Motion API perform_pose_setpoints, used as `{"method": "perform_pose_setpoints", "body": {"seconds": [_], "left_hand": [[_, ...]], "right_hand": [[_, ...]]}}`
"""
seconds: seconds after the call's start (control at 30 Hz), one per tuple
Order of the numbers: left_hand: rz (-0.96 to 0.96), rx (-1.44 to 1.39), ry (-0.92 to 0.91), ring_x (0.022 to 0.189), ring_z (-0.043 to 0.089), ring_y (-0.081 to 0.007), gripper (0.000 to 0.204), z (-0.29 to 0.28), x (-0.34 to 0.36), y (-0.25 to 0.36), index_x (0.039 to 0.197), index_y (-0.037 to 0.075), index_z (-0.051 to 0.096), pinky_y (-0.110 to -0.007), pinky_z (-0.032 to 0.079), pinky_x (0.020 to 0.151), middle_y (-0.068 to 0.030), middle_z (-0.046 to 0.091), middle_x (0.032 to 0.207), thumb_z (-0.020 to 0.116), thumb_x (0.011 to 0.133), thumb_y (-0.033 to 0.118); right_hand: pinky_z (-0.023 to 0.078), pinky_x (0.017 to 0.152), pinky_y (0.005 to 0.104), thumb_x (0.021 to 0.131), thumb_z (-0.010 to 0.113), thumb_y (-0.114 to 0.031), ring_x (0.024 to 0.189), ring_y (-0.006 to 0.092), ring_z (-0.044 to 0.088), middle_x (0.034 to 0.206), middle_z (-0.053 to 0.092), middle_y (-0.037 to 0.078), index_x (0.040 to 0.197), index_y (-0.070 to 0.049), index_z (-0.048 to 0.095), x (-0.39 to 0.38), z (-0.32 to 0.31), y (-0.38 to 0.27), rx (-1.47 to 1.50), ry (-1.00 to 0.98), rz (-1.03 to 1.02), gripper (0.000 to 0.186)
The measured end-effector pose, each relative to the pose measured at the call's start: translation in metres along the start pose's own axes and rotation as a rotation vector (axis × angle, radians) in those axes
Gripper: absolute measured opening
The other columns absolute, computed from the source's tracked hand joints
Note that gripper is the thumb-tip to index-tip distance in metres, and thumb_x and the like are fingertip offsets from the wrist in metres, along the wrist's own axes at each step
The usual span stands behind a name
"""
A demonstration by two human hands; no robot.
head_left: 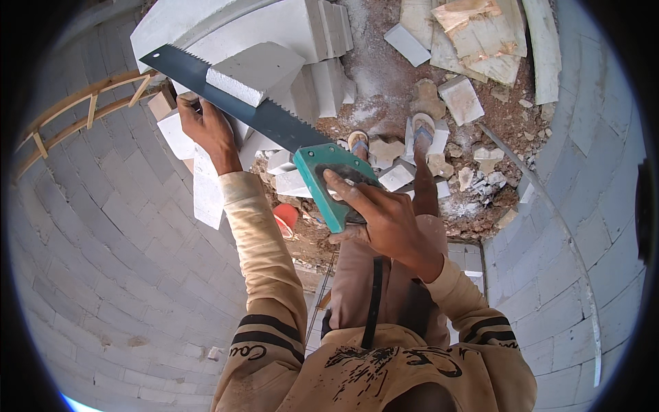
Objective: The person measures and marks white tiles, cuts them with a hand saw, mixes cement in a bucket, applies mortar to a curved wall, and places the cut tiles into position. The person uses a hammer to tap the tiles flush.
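My right hand (pixel 384 216) is wrapped round the teal and black handle of a handsaw (pixel 237 110). The dark blade slants up to the left, its toothed edge facing away from me. A pale block piece (pixel 255 69) covers part of those teeth midway along the blade. Just on the near side of the blade is my left hand (pixel 211 134), its fingers bent together near a small dark edge. What they grip is partly hidden. Larger white blocks (pixel 274 31) are stacked behind the saw.
A wooden ladder-like frame (pixel 89 113) is at the left, beside a block wall (pixel 110 240). Rubble (pixel 487 161) and loose blocks (pixel 461 99) lie around my sandalled feet. Torn boards or sacks (pixel 480 38) are at the far right. A long thin pipe (pixel 556 226) leans along the right wall.
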State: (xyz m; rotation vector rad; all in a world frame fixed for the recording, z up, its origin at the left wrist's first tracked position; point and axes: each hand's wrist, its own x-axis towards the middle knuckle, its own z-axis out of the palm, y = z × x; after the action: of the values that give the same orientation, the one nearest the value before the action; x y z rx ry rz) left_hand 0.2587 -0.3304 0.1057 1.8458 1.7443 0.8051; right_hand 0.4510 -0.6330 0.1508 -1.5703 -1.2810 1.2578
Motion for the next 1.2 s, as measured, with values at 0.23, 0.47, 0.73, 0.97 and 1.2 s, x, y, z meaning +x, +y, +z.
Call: {"method": "perform_pose_setpoints", "body": {"seconds": [0.23, 0.47, 0.73, 0.97, 1.2], "left_hand": [[-0.042, -0.222, -0.028, 0.086, 0.056, -0.0151, 0.004, 0.001, -0.001, -0.007, 0.097, -0.002, 0.061, -0.029, 0.046, 0.082, -0.0067, 0.064, 0.089, 0.059, 0.096, 0.002], [0.081, -0.028, -0.021, 0.082, 0.053, -0.0142, 0.007, 0.0, 0.003, 0.002, 0.09, -0.001, 0.058, -0.028, 0.045, 0.079, -0.0048, 0.061, 0.086, 0.058, 0.097, 0.002], [0.06, -0.056, 0.024, 0.082, 0.052, -0.0126, 0.005, 0.001, -0.005, -0.003, 0.092, 0.0, 0.059, -0.027, 0.044, 0.079, -0.0039, 0.061, 0.087, 0.058, 0.096, -0.001], [0.023, -0.123, -0.001, 0.083, 0.054, -0.0125, 0.005, 0.002, 0.0, 0.001, 0.093, 0.0, 0.061, -0.027, 0.046, 0.081, -0.0037, 0.062, 0.087, 0.059, 0.097, 0.001], [0.039, 0.001, 0.043, 0.087, 0.052, -0.011, 0.018, 0.005, -0.002, -0.002, 0.098, 0.004, 0.065, -0.028, 0.041, 0.083, -0.0025, 0.062, 0.091, 0.065, 0.102, 0.021]], "right_hand": [[0.059, 0.072, 0.0393, 0.078, 0.073, -0.061, 0.084, 0.0264, 0.073, 0.099, 0.072, 0.01, 0.149, -0.007, 0.056, -0.055, -0.034, 0.001, 0.048, 0.093, -0.087, 0.091], [0.059, 0.075, 0.0405, 0.079, 0.072, -0.064, 0.084, 0.0335, 0.073, 0.102, 0.074, 0.014, 0.148, -0.009, 0.057, -0.006, -0.011, 0.009, 0.092, -0.026, 0.016, 0.09], [0.06, 0.081, 0.0416, 0.074, 0.076, -0.057, 0.083, 0.026, 0.073, 0.096, 0.072, 0.007, 0.152, -0.009, 0.053, -0.026, -0.017, 0.017, 0.038, 0.024, -0.041, 0.095], [0.061, 0.072, 0.0384, 0.075, 0.084, -0.049, 0.082, 0.0276, 0.075, 0.099, 0.075, 0.012, 0.149, -0.007, 0.057, -0.009, 0.007, 0.005, 0.088, 0.097, -0.097, 0.09], [0.055, 0.063, 0.0317, 0.085, 0.078, -0.057, 0.071, 0.0177, 0.068, 0.086, 0.069, 0.004, 0.152, -0.001, 0.05, -0.094, -0.049, -0.01, 0.401, 0.088, -0.131, 0.092]]}}
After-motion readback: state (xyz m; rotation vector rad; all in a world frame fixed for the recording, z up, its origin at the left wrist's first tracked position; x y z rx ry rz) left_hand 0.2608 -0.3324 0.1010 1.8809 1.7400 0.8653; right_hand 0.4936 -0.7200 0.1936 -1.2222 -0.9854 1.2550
